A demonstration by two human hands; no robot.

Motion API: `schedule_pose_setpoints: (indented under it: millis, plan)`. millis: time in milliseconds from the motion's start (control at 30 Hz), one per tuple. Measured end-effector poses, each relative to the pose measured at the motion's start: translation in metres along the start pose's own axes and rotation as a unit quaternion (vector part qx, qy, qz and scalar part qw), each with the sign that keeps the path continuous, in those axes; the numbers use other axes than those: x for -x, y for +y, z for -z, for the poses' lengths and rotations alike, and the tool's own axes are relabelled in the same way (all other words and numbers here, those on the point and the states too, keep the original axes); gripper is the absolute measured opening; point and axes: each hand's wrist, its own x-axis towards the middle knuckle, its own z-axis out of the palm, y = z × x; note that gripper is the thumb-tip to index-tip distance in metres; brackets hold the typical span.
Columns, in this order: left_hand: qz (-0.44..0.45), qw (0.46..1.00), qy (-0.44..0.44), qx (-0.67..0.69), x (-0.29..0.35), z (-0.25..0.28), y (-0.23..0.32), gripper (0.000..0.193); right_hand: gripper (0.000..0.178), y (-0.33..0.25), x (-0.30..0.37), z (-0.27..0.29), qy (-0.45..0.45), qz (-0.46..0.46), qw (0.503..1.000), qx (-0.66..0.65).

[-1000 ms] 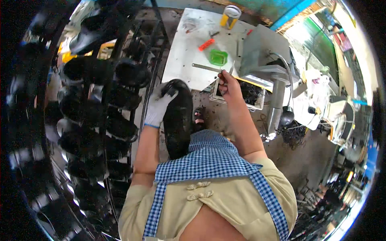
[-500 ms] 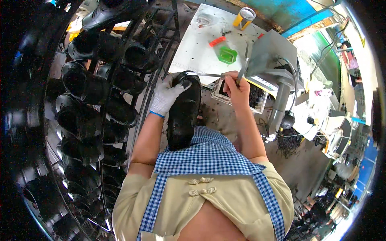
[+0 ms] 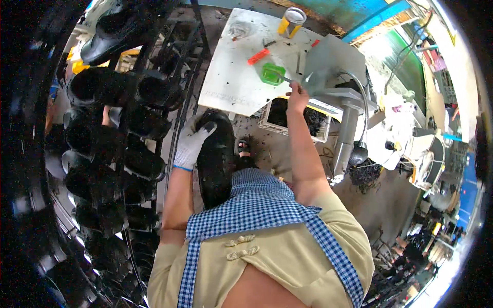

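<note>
My left hand (image 3: 192,141), in a white knitted glove with dark fingertips, grips a black shoe (image 3: 214,164) near its upper end. The shoe stands lengthwise in front of my apron, its lower end against the checked cloth. Out over the table edge, my bare right hand (image 3: 297,97) is closed round a slim flat metal tool (image 3: 286,79). The tool's tip reaches into a small green dish (image 3: 272,74) on the white tabletop (image 3: 226,77). What the dish holds is too small to make out. A smeared grey shape beside the right fingers cannot be told.
Racks of black shoes (image 3: 138,118) fill the left side. An orange-red piece (image 3: 258,56), a metal strip (image 3: 299,62) and a yellow-and-white can (image 3: 291,23) sit on the tabletop. A grey machine (image 3: 334,61) stands to the right, above a crate (image 3: 267,123) of black scraps.
My right hand has moved the tool from the shoe's upper end to the green dish. My left hand and the shoe have shifted lower and slightly left in the picture.
</note>
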Motion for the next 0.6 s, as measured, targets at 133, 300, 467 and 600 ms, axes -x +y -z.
schedule_pose_setpoints:
  millis: [133,300,467,600]
  plan:
    - [0.063,0.997,0.005,0.036,0.001,0.012,-0.02,0.044,0.035,0.011,-0.016,-0.027,0.054,-0.021,0.994,0.096]
    - [0.095,0.995,0.002,0.006,0.001,0.013,-0.016,0.05,0.031,0.028,-0.03,-0.048,0.094,-0.101,0.99,-0.023]
    - [0.062,0.993,0.013,0.096,-0.002,0.018,-0.022,0.045,0.021,0.017,-0.015,-0.021,0.023,-0.281,0.944,-0.174]
    - [0.034,0.999,-0.008,0.017,-0.006,0.01,-0.013,0.053,0.02,-0.029,0.03,-0.003,-0.06,-0.318,0.909,-0.262]
